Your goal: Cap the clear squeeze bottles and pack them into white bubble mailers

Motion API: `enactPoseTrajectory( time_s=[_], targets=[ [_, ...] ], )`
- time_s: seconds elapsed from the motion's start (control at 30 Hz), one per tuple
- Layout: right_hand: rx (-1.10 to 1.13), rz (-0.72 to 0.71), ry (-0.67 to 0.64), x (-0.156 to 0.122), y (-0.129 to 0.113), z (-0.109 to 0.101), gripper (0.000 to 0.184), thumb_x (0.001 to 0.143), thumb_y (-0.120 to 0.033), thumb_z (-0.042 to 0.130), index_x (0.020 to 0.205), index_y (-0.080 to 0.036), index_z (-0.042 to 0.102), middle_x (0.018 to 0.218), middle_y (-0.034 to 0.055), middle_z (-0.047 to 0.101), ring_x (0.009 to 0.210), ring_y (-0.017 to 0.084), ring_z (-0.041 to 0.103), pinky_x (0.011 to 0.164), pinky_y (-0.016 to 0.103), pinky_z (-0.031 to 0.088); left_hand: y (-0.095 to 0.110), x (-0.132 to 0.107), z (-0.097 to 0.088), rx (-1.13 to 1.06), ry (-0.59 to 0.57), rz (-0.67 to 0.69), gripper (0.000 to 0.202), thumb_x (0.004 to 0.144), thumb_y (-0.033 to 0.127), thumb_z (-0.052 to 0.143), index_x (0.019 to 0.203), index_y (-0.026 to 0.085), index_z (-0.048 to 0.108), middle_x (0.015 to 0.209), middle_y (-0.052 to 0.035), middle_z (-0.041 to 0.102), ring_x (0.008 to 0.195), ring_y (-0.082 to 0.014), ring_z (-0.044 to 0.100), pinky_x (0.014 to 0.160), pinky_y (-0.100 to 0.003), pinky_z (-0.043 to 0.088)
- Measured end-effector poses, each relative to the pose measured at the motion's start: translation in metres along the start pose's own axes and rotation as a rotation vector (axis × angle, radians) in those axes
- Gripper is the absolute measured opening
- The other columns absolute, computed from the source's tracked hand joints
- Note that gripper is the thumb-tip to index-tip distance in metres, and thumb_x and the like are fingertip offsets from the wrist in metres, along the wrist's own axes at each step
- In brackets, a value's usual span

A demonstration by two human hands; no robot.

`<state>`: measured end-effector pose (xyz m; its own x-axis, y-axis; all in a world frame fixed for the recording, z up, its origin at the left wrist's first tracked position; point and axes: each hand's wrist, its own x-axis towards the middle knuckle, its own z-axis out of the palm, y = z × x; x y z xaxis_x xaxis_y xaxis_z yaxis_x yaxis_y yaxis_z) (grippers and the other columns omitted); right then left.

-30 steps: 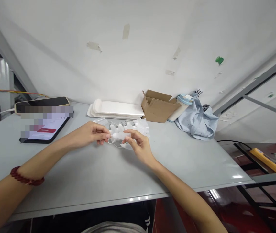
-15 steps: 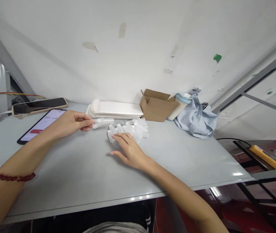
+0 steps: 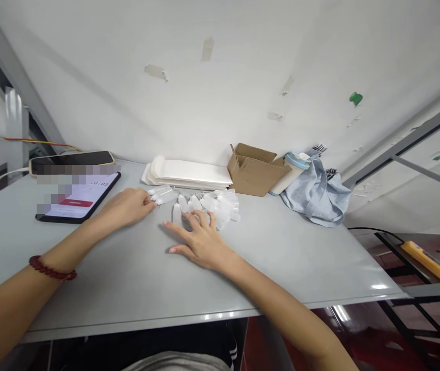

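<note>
Small, frosted translucent plastic pieces with rounded ends lie heaped on the grey table. A smaller group of the same plastic pieces lies to the left of the heap. My left hand rests low at that group's left end, its fingers pinched together on a piece's edge; the fingertips are partly hidden. Over the near side of the heap is my right hand, palm down with fingers spread. Its fingertips reach onto the nearest pieces, and thumb and forefinger stick out to the left, holding nothing.
White flat packets are stacked along the wall, beside an open cardboard box. Farther right are a cup with a blue lid and a light blue cloth bag. Two phones lie at left, one showing a timer.
My left hand has lowered the held piece to the table, left of the heap, where it lies with others. My right hand's fingers have spread wider. The view has shifted slightly left.
</note>
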<state>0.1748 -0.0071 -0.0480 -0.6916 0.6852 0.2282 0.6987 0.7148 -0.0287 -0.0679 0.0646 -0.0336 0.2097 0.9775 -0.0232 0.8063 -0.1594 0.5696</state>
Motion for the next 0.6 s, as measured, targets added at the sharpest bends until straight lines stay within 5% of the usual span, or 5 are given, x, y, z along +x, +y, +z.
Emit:
enactPoseTrajectory(
  time_s=[0.27,0.6],
  targets=[
    [0.020,0.059,0.019,0.007,-0.002,0.001,0.058,0.095,-0.063,0.035,0.136,-0.025,0.052,0.128,0.0131,0.057,0.122,0.034,0.041,0.103,0.061,0.031,0.017,-0.005,-0.001,0.224,0.048,-0.087,0.035,0.079,0.045,0.055,0.054,0.021,0.051,0.055,-0.0022,0.057,0.053,-0.0189,0.052,0.054,-0.029,0.025],
    [0.269,0.128,0.195,0.005,0.014,0.001,0.023,0.098,-0.032,0.052,0.114,-0.022,0.065,0.104,0.0078,0.068,0.106,0.024,0.052,0.095,0.041,0.038,0.024,-0.013,-0.011,0.164,0.079,-0.107,0.038,0.081,0.049,0.055,0.055,0.021,0.052,0.058,-0.0060,0.059,0.058,-0.0219,0.053,0.055,-0.030,0.028]
  ],
)
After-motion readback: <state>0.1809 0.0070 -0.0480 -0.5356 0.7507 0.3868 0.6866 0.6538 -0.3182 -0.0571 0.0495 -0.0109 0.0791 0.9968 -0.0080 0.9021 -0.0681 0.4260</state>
